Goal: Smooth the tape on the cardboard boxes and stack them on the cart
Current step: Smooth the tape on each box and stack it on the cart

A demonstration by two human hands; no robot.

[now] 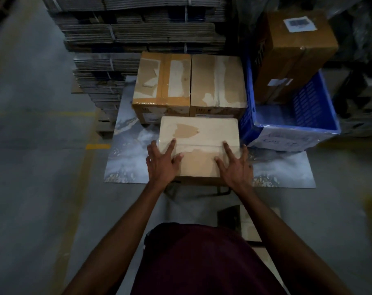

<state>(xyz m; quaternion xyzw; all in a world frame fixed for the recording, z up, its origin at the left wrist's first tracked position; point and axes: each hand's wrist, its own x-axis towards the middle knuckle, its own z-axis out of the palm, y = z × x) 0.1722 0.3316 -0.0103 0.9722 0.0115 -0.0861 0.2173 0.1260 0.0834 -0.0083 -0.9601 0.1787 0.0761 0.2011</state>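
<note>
A pale cardboard box (199, 133) with a taped seam across its top sits at the near edge of the cart platform (127, 158). My left hand (162, 161) lies flat on the box's left side, fingers spread and straight. My right hand (235, 165) presses flat on its right side, fingers spread over the tape. Behind it two taped brown boxes stand side by side, the left box (162, 81) and the right box (218, 81).
A blue plastic crate (293, 122) stands on the cart's right side with a tall brown box (295, 54) leaning in it. Bundles of flattened cardboard (138, 28) are stacked behind and to the left. Grey concrete floor with yellow lines (97, 146) lies to the left.
</note>
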